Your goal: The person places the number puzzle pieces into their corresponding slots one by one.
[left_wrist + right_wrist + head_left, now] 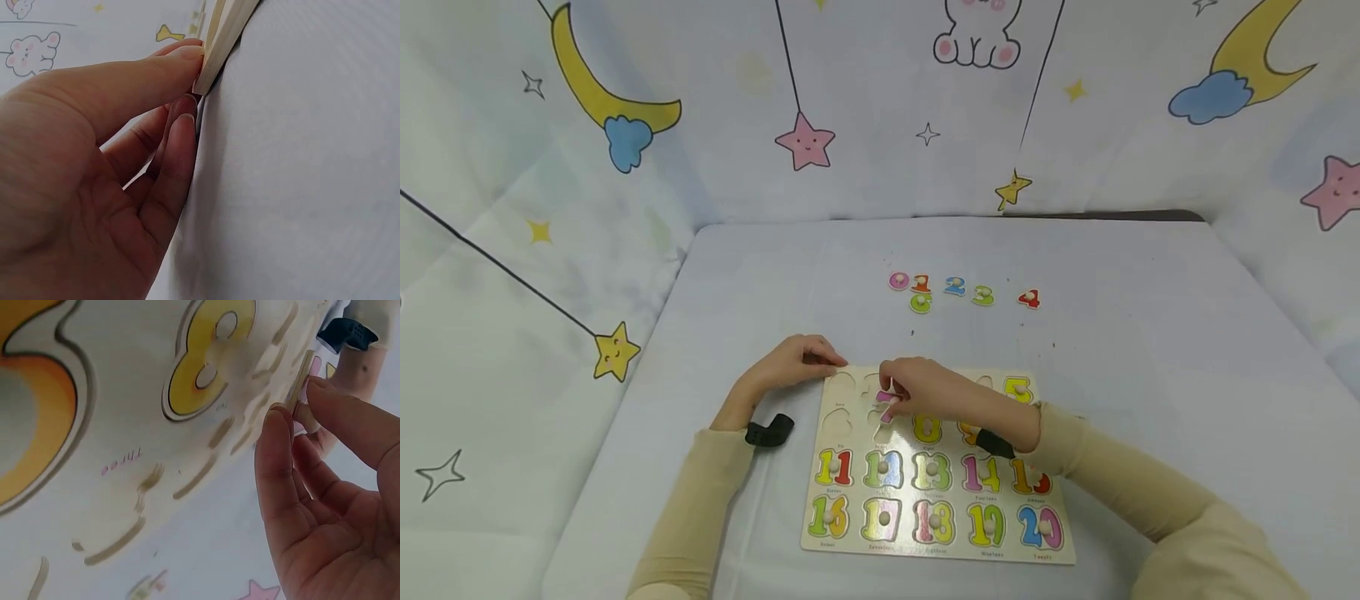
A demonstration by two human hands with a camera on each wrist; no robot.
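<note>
Pinching the pink wooden number seven (887, 405) by its edge, your right hand (936, 392) held it tilted over the upper middle of the pale wooden number puzzle board (936, 546), just left of the yellow eight (927, 428). Your left hand (790, 364) gripped the board's upper left corner (209, 72), thumb on top, fingers (178, 144) against the white tablecloth (1150, 333). Six loose coloured numbers (958, 290) lay above centre frame.
</note>
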